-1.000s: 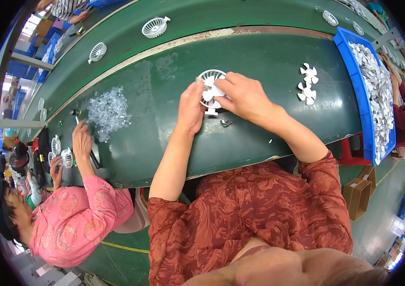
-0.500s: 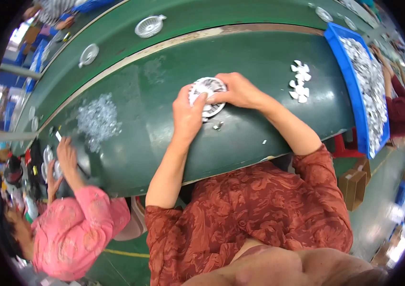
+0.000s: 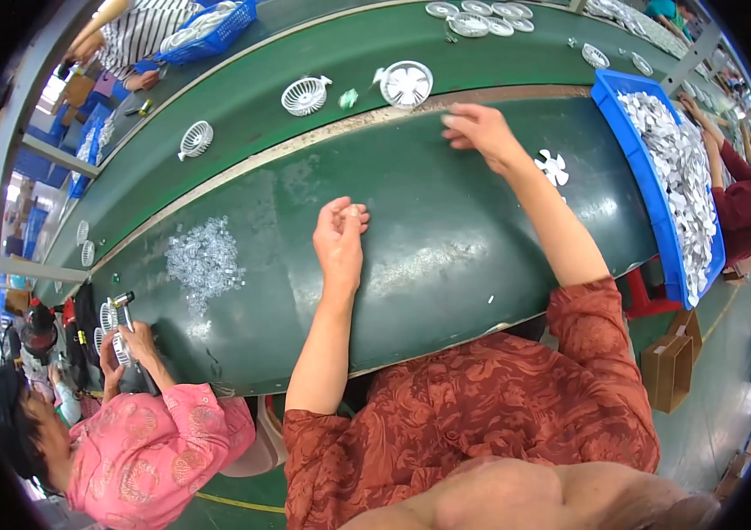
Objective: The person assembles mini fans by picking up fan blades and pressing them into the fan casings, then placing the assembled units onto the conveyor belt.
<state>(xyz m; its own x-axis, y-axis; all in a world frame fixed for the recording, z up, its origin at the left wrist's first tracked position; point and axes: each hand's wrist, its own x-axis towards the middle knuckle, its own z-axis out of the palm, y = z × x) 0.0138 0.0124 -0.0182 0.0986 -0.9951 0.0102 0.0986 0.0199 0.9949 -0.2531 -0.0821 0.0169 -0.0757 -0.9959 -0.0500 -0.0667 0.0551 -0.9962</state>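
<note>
My left hand [image 3: 340, 240] hovers over the green worktop [image 3: 420, 212], its fingers curled in with the thumb; whether anything small sits in them is hidden. Farther forward and right, my right hand [image 3: 483, 134] is open and slightly blurred, with nothing in its fingers. Just beyond it, a round white fan housing [image 3: 407, 84] with a five-bladed white fan wheel inside lies at the near edge of the green conveyor belt [image 3: 252, 113]. A small green-and-white part [image 3: 348, 99] lies left of that housing. One loose white fan wheel [image 3: 551, 166] is beside my right forearm, which partly covers another.
A blue tray [image 3: 649, 203] full of white blades stands at the right. Small clear plastic pieces [image 3: 205, 265] are heaped on the left. More slatted housings [image 3: 305, 95] lie on the belt. At the left, a co-worker in pink [image 3: 150, 442] handles white housings and a tool.
The fan housing has left both hands and now lies on the belt. My right hand has moved forward and right; my left has drawn back slightly. The small part near my hands is gone from the worktop.
</note>
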